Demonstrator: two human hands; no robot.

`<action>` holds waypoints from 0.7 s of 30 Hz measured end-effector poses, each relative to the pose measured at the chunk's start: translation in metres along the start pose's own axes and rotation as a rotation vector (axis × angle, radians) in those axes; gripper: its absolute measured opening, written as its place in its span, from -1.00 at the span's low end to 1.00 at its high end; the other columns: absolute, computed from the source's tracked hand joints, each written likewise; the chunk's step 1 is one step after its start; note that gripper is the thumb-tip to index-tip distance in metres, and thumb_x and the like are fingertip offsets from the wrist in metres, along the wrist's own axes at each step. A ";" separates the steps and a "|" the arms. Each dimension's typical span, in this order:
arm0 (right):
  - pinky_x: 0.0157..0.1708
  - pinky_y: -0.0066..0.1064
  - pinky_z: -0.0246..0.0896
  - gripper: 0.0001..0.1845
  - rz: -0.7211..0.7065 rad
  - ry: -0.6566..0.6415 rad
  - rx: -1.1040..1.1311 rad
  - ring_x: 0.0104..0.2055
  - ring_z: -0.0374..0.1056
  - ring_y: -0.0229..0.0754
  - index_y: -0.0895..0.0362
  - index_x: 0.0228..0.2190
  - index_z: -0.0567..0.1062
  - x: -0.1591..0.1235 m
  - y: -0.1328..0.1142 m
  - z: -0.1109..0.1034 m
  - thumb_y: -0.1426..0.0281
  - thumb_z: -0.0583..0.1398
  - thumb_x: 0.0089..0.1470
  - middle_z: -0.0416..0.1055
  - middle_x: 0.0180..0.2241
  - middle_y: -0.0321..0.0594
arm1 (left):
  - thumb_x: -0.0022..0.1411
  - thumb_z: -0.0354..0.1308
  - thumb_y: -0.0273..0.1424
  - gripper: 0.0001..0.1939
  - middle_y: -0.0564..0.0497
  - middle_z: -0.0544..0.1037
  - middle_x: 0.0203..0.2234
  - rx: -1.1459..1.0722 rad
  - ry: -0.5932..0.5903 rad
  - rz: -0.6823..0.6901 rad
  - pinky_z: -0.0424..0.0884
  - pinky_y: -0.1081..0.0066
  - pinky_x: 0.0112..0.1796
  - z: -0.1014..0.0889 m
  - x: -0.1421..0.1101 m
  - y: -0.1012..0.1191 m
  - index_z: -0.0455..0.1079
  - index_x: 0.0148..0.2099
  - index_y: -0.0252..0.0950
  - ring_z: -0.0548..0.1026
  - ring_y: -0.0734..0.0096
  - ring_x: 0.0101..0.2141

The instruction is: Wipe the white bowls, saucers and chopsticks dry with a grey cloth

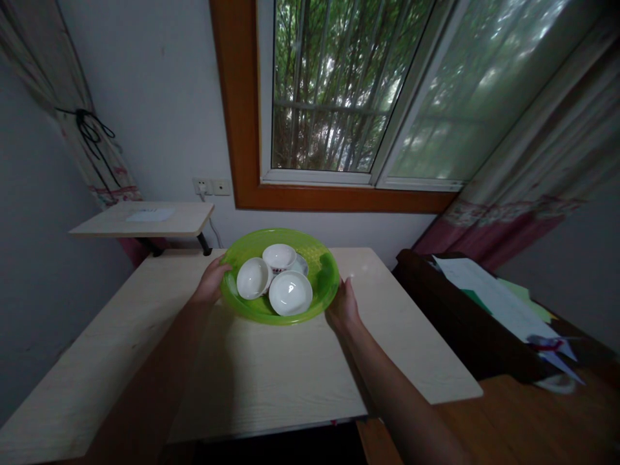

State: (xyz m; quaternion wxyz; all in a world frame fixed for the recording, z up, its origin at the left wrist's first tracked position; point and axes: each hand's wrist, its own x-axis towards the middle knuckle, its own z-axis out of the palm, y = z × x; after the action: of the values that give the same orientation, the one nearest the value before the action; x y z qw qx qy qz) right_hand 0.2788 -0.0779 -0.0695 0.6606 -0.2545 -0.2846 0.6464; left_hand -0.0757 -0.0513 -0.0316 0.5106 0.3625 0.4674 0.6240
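Note:
A round green plastic basin sits over the far middle of a light wooden table. Inside it lie three white bowls and a small white plate partly hidden under them. My left hand grips the basin's left rim, fingers curled over the edge. My right hand holds the right rim, its fingers tucked beneath the basin. Both arms reach forward across the table.
A small side table with a paper on it stands at the back left, under wall sockets. A dark wooden desk with papers lies to the right. A barred window and curtains fill the wall behind.

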 end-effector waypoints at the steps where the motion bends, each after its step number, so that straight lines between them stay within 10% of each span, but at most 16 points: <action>1: 0.34 0.05 0.09 -0.47 -0.002 -0.003 -0.003 0.29 0.30 0.01 -0.06 0.05 0.50 -0.001 -0.001 0.001 -0.06 0.01 0.28 0.52 0.11 -0.27 | -0.10 0.22 -0.54 -0.32 -0.13 0.63 -0.19 0.009 0.057 0.019 0.50 0.41 -0.39 0.001 -0.005 -0.004 0.39 0.16 -0.35 0.62 0.20 -0.30; 11: 0.33 0.04 0.11 -0.49 -0.011 -0.007 -0.007 0.28 0.30 0.04 -0.05 0.04 0.50 -0.001 0.000 -0.001 -0.05 0.04 0.27 0.52 0.10 -0.26 | -0.03 0.37 -0.47 -0.08 -0.17 0.54 0.09 0.018 0.255 0.091 0.57 0.29 -0.18 0.012 -0.069 -0.022 0.13 0.37 -0.20 0.61 0.13 -0.11; 21: 0.32 0.03 0.12 -0.49 -0.022 0.006 0.004 0.29 0.29 0.01 -0.06 0.04 0.50 0.001 0.003 -0.003 -0.06 0.03 0.27 0.52 0.10 -0.28 | -0.17 0.17 -0.62 -0.15 -0.11 0.62 -0.06 0.064 0.199 0.069 0.52 0.42 -0.29 0.004 -0.019 -0.006 0.34 0.27 -0.27 0.61 0.25 -0.21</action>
State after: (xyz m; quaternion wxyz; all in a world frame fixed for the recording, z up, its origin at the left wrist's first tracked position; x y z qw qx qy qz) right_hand 0.2791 -0.0766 -0.0737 0.6691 -0.2518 -0.2843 0.6388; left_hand -0.0664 -0.0685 -0.0353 0.4280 0.3307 0.5226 0.6590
